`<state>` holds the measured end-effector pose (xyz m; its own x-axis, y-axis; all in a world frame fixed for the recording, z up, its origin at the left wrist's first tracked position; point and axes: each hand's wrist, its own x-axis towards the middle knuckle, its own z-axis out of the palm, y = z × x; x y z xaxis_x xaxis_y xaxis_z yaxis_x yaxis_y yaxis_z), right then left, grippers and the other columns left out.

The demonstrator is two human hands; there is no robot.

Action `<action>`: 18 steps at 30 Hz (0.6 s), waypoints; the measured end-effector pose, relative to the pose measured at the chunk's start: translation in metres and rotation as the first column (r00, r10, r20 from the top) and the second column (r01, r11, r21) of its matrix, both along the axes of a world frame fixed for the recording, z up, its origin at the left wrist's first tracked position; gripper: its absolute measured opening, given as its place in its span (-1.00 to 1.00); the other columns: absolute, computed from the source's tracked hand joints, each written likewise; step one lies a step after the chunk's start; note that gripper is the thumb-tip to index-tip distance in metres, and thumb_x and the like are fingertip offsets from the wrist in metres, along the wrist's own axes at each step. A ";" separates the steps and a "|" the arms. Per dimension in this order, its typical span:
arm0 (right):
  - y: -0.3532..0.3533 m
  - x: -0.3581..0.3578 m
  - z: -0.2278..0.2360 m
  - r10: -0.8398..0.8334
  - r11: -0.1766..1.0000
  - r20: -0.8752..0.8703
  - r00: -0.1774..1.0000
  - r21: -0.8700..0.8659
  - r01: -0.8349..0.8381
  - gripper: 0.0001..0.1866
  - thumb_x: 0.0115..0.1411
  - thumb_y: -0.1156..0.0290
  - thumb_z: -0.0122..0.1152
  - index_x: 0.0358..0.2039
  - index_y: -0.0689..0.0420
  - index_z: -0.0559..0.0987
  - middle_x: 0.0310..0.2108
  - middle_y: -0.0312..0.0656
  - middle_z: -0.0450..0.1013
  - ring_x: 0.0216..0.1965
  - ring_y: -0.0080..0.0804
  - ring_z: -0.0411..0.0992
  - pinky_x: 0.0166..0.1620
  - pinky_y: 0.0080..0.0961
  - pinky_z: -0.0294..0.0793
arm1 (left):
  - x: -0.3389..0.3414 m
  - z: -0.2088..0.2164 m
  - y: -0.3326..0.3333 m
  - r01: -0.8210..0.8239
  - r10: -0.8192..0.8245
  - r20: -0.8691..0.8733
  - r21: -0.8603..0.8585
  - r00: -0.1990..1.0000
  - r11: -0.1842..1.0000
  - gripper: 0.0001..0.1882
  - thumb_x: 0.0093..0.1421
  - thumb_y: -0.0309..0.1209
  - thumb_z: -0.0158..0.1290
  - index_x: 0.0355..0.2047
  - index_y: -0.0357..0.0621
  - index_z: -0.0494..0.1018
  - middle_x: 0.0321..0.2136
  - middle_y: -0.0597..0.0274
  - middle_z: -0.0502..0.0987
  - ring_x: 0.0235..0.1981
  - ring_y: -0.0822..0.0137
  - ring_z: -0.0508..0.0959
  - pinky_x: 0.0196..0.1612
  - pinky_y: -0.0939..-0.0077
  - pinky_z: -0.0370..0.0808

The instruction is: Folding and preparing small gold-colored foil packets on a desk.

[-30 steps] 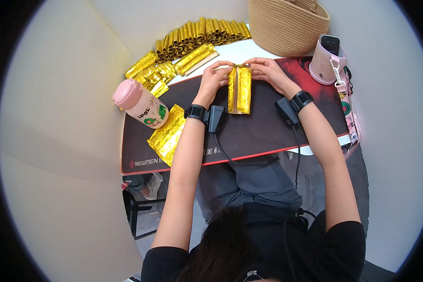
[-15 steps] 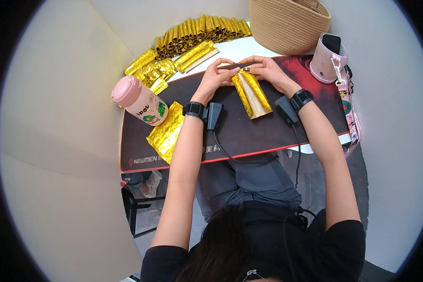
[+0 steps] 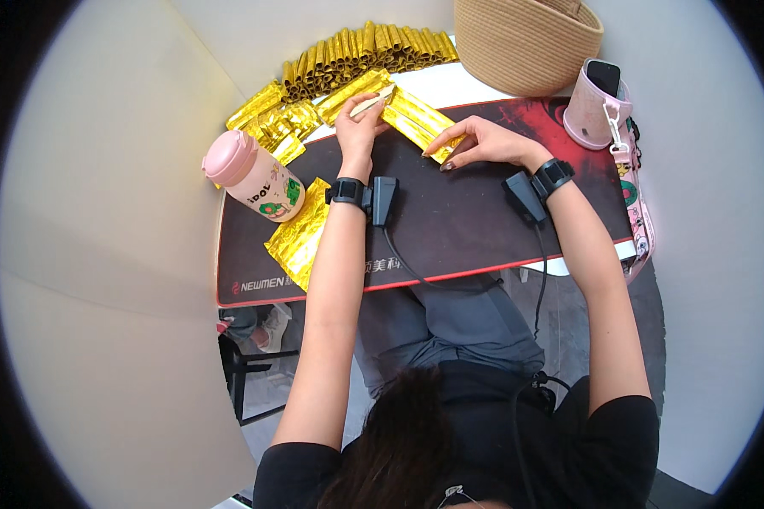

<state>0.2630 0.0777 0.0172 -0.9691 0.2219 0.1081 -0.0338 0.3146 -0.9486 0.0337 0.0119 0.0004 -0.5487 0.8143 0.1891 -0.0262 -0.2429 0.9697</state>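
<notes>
A folded sheet of gold foil paper [image 3: 418, 119] is held slantwise over the far part of the dark mat, its creased gold side up. At its upper left end my left hand [image 3: 361, 131] is closed on it, and a pale strip of the paper's underside shows by the thumb. My right hand [image 3: 492, 142] grips the lower right end between thumb and fingers. Just beyond my left hand lies another folded gold foil sheet [image 3: 348, 95]. A loose gold foil sheet [image 3: 295, 239] lies on the mat left of my left forearm, partly covered by it.
Rolled gold foil tubes [image 3: 361, 58] are stacked along the back, with crumpled foil sheets [image 3: 280, 125] in front. A pink-lidded bottle [image 3: 259, 178] stands at the left on the mat [image 3: 475, 229]. Back right are a woven basket [image 3: 526, 47] and a pink holder [image 3: 587, 110] with a phone.
The foil paper has turned from lengthwise with its pale side showing to a slant with its gold side up. My left hand moved left; my right hand came nearer to me.
</notes>
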 end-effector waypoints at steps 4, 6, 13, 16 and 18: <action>0.005 0.000 0.000 0.037 0.999 0.005 0.999 -0.022 -0.037 -0.65 0.13 0.60 0.12 -0.04 0.18 0.54 -0.18 -0.24 0.51 -0.20 -0.57 0.46 -0.08 -0.64 0.45 | 0.000 -0.001 0.000 0.024 -0.024 0.002 -0.029 1.000 0.999 -0.79 0.15 -0.46 0.13 -0.19 -0.15 0.45 -0.37 0.15 0.60 -0.38 0.49 0.57 -0.39 0.63 0.54; 0.006 0.001 0.000 0.032 0.999 0.089 0.996 -0.035 -0.029 -0.65 0.11 0.65 0.09 -0.05 0.20 0.55 -0.19 -0.21 0.53 -0.14 -0.55 0.46 -0.02 -0.62 0.42 | 0.000 -0.001 -0.001 0.050 -0.050 0.009 -0.036 0.999 0.998 -0.79 0.15 -0.46 0.13 -0.19 -0.14 0.45 -0.36 0.15 0.60 -0.38 0.48 0.57 -0.38 0.63 0.54; 0.011 0.002 -0.002 0.109 0.989 0.080 0.991 0.089 -0.116 -0.72 0.18 0.54 0.10 -0.08 0.19 0.58 -0.15 -0.22 0.54 -0.14 -0.60 0.44 -0.01 -0.64 0.40 | -0.004 0.001 -0.004 0.181 -0.178 0.047 -0.058 0.983 0.982 -0.79 0.17 -0.44 0.12 -0.18 -0.09 0.40 -0.34 0.14 0.59 -0.34 0.45 0.58 -0.33 0.62 0.54; 0.011 0.002 -0.003 0.054 0.997 0.175 0.983 -0.056 -0.044 -0.73 0.23 0.44 0.10 -0.07 0.17 0.57 -0.15 -0.24 0.54 -0.17 -0.61 0.47 -0.04 -0.65 0.43 | -0.005 0.001 -0.005 0.196 -0.194 0.050 -0.043 0.980 0.980 -0.77 0.18 -0.45 0.11 -0.17 -0.07 0.34 -0.33 0.15 0.58 -0.34 0.45 0.57 -0.29 0.58 0.54; 0.009 0.002 -0.003 -0.058 0.989 0.174 0.983 -0.121 0.080 -0.74 0.25 0.40 0.08 -0.07 0.16 0.57 -0.20 -0.24 0.55 -0.24 -0.62 0.49 -0.13 -0.67 0.50 | -0.006 0.001 -0.005 0.205 -0.203 0.047 -0.050 0.978 0.977 -0.75 0.19 -0.45 0.11 -0.16 -0.06 0.32 -0.31 0.16 0.57 -0.34 0.45 0.57 -0.26 0.56 0.54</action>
<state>0.2651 0.0867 0.0141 -0.9526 0.2905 -0.0900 0.1488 0.1869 -0.9710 0.0279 0.0073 0.0012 -0.3766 0.9183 0.1223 -0.1104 -0.1755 0.9783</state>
